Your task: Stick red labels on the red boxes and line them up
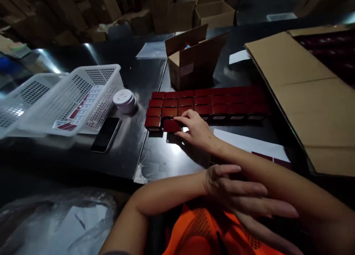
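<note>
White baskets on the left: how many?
2. One basket, holding small boxes, stands beside the jar and phone; the second basket is left of it, partly hidden. Any nested underneath could be out of sight.

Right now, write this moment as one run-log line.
right hand: gripping red box, nearest row, second from left | left hand: open, nothing visibly held | phone: beside white basket

Single head-worn view, facing forward and down across the worktable (158,157), left hand (226,188) nearest
</note>
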`<action>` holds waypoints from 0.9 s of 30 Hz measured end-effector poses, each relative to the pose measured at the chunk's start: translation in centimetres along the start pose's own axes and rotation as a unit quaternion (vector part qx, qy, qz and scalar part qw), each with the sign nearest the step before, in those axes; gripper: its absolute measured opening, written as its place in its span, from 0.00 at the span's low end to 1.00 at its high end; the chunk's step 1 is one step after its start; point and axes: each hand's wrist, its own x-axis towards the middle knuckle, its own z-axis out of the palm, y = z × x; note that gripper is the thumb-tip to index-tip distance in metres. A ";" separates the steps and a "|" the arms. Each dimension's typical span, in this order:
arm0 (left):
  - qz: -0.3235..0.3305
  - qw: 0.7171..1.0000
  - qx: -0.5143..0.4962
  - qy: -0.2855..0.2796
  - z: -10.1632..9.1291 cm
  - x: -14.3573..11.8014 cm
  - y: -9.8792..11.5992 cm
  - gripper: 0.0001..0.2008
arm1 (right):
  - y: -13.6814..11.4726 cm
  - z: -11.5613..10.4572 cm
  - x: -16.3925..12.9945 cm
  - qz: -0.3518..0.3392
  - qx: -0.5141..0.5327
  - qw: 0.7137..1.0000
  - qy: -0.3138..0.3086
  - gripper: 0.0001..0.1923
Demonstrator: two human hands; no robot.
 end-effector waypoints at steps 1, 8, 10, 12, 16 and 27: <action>0.040 0.997 -0.046 -0.052 -0.8 0.2 0.2 0.23 | -0.1 1.1 0.6 0.005 -0.002 1.000 0.002 0.26; 0.081 0.994 -0.015 0.076 -4.6 -0.6 -0.2 0.16 | 0.8 0.5 0.4 -0.002 0.094 0.994 0.055 0.32; 0.103 0.946 0.017 0.307 -5.7 -0.8 -0.8 0.15 | 1.8 -3.1 -1.5 -0.018 0.072 0.994 0.081 0.28; 0.080 0.874 0.010 0.479 -7.1 -0.4 -1.7 0.11 | 2.6 -7.6 -4.5 -0.007 0.027 0.994 0.106 0.23; 0.011 0.939 -0.082 0.334 -9.0 0.9 -3.1 0.13 | 3.1 -15.0 -13.2 0.094 -0.068 0.990 0.074 0.18; -0.012 0.993 0.063 -0.095 -5.6 2.1 -2.7 0.37 | 5.9 -11.4 -22.9 0.164 -0.208 0.964 -0.015 0.22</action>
